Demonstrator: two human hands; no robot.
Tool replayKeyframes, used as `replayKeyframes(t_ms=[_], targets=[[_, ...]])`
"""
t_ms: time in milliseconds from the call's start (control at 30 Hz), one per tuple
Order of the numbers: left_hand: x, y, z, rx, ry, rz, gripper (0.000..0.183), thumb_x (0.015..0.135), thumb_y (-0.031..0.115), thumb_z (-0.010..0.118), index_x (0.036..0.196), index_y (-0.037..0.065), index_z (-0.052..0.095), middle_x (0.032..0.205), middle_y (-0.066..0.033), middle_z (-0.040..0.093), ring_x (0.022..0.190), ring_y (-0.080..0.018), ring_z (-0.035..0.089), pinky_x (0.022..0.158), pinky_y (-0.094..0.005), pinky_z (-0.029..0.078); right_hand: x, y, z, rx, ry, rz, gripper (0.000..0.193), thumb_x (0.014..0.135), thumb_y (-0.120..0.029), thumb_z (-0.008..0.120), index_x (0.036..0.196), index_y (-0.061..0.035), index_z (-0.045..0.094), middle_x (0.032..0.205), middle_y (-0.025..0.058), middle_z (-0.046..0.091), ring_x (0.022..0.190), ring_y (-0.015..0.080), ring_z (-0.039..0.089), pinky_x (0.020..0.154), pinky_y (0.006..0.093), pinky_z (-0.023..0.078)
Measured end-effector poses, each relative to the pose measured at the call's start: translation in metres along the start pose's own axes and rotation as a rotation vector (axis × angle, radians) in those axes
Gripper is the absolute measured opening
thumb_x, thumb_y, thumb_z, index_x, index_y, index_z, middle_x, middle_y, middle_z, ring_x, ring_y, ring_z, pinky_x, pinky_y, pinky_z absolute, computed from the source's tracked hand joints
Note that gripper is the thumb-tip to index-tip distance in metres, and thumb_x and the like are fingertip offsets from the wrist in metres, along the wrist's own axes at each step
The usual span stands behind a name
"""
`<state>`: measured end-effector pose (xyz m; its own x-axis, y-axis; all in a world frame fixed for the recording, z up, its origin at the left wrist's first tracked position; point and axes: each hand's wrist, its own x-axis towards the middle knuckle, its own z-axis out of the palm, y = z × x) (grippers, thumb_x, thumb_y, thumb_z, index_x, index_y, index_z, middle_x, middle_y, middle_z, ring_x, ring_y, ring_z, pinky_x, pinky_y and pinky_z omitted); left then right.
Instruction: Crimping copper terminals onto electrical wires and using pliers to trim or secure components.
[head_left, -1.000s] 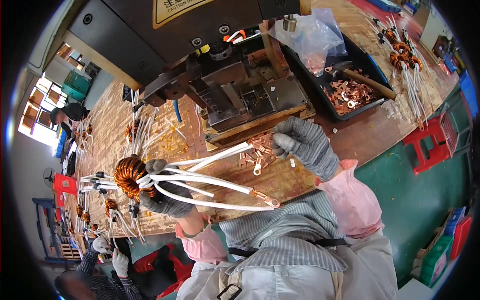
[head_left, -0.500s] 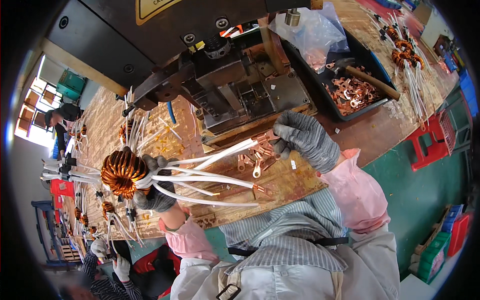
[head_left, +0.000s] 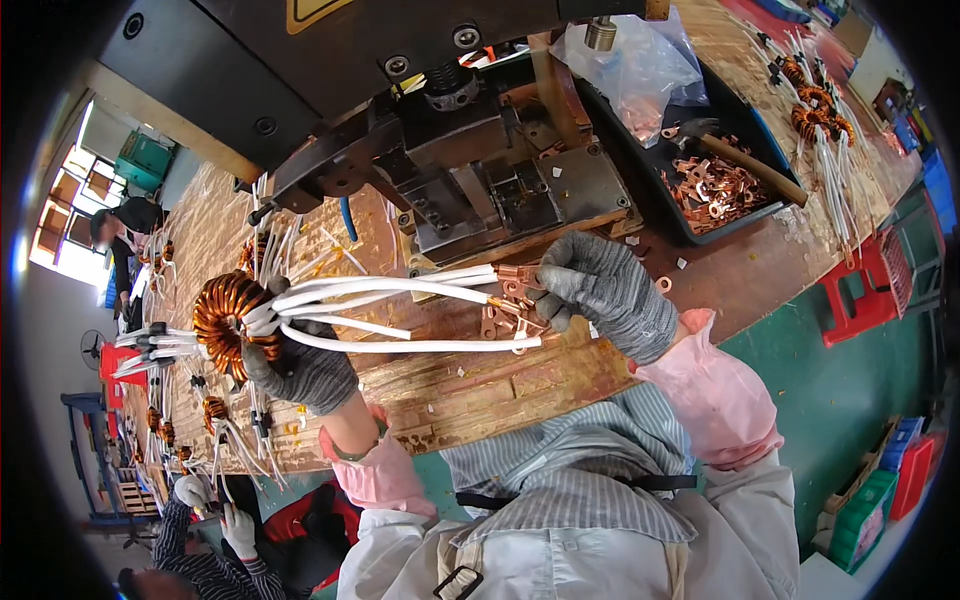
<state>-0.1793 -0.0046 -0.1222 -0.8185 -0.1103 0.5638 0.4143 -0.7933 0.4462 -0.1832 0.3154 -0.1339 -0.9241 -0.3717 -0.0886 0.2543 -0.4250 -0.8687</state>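
My left hand (head_left: 312, 372), in a grey knit glove, is closed around the base of a copper-wound toroidal coil (head_left: 222, 318). From the coil, several white-sleeved leads (head_left: 400, 288) run to the right, some with bare copper ends. My gloved right hand (head_left: 612, 292) is closed at the lead tips, fingers pinched on a copper cable lug (head_left: 518, 276). Its fingertips partly hide the lug, so I cannot tell whether it sits on a lead. Just beneath the leads lies a small pile of loose copper lugs (head_left: 496, 326) on the wooden bench.
A dark press machine (head_left: 460, 150) stands beyond my hands. At its right, a black tray (head_left: 690, 232) holds copper lugs, a hammer (head_left: 750, 168) and a plastic bag (head_left: 640, 70). More coils (head_left: 822, 115) lie far right. A co-worker's gloved hand (head_left: 240, 530) shows at lower left.
The coil has turned in my left hand, and its leads have swung up toward my right hand. My right hand has come slightly lower, meeting the lead ends at the lug.
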Motion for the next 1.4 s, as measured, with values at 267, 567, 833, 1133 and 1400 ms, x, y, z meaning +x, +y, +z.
replayKeyframes(t_ms=[267, 567, 833, 1133, 1400], targets=[[0.001, -0.017, 0.015, 0.135, 0.28, 0.118, 0.034, 0.078, 0.03, 0.062, 0.101, 0.006, 0.057, 0.094, -0.0035, 0.061, 0.091, -0.0187, 0.055, 0.091, -0.0355, 0.041, 0.001, -0.012, 0.007, -0.072, -0.027, -0.013, 0.015, 0.083, -0.016, 0.061, 0.086, -0.002, 0.056, 0.074, 0.0067, 0.061, 0.063, 0.0115, 0.06, 0.052, 0.0218, 0.049], [-0.001, -0.014, -0.012, 0.079, 0.303, 0.081, 0.056, 0.077, 0.04, 0.064, 0.118, 0.005, 0.049, 0.112, -0.0145, 0.057, 0.1, -0.0272, 0.056, 0.086, -0.0408, 0.047, 0.013, -0.009, 0.001, -0.108, 0.013, -0.027, 0.019, 0.084, -0.018, 0.061, 0.092, -0.0022, 0.058, 0.08, 0.006, 0.062, 0.065, 0.0111, 0.059, 0.053, 0.0226, 0.049], [0.003, -0.012, -0.037, 0.012, 0.225, 0.019, 0.062, 0.074, 0.04, 0.067, 0.12, 0.004, 0.047, 0.118, -0.0143, 0.053, 0.105, -0.027, 0.052, 0.093, -0.0391, 0.042, 0.032, -0.019, -0.003, -0.132, -0.002, -0.032, 0.022, 0.084, -0.02, 0.061, 0.094, -0.0002, 0.059, 0.078, 0.0071, 0.063, 0.064, 0.0131, 0.061, 0.049, 0.023, 0.051], [-0.003, -0.017, -0.029, 0.149, 0.286, 0.033, 0.065, 0.07, 0.036, 0.072, 0.119, 0.001, 0.047, 0.12, -0.0142, 0.051, 0.11, -0.0266, 0.05, 0.099, -0.04, 0.037, 0.052, -0.033, -0.011, -0.19, 0.009, 0.064, 0.023, 0.084, -0.017, 0.058, 0.095, 0.004, 0.057, 0.077, 0.0112, 0.063, 0.057, 0.0165, 0.063, 0.043, 0.0225, 0.051], [-0.007, -0.017, -0.034, 0.183, 0.28, 0.063, 0.067, 0.072, 0.035, 0.07, 0.121, -0.002, 0.044, 0.125, -0.0191, 0.046, 0.115, -0.031, 0.045, 0.105, -0.0457, 0.029, 0.062, -0.041, -0.011, -0.22, 0.013, 0.123, 0.027, 0.085, -0.02, 0.058, 0.098, 0.0032, 0.055, 0.082, 0.0143, 0.064, 0.058, 0.0176, 0.063, 0.041, 0.0219, 0.049]])
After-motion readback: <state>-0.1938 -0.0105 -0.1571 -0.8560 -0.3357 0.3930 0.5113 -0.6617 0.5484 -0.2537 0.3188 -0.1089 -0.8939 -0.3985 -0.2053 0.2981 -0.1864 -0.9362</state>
